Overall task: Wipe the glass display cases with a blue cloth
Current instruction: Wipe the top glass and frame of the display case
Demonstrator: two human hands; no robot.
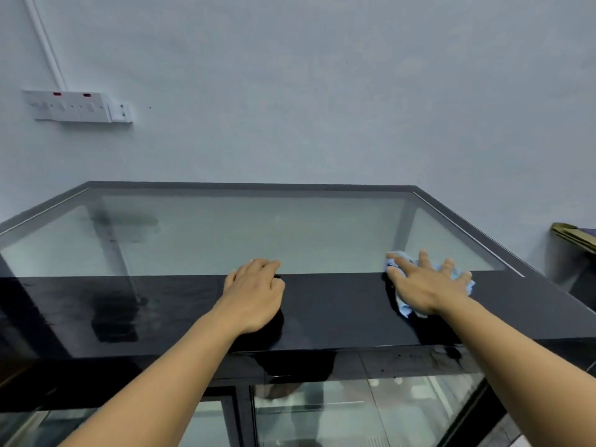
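Observation:
A black-framed glass display case point(245, 233) fills the lower half of the view, its top a clear pane with a dark band along the near side. My right hand point(425, 282) lies flat with fingers spread, pressing a light blue cloth point(403, 306) onto the glass top at the right, where the clear pane meets the dark band. The cloth shows at my fingertips and below my palm. My left hand point(254, 295) rests on the dark band near the middle, fingers loosely curled, holding nothing.
A pale wall stands right behind the case, with a white socket strip point(77, 106) and a white conduit point(43, 43) at upper left. A dark object with a gold edge point(574, 237) sits at the far right. Glass front panels point(354, 411) lie below the top.

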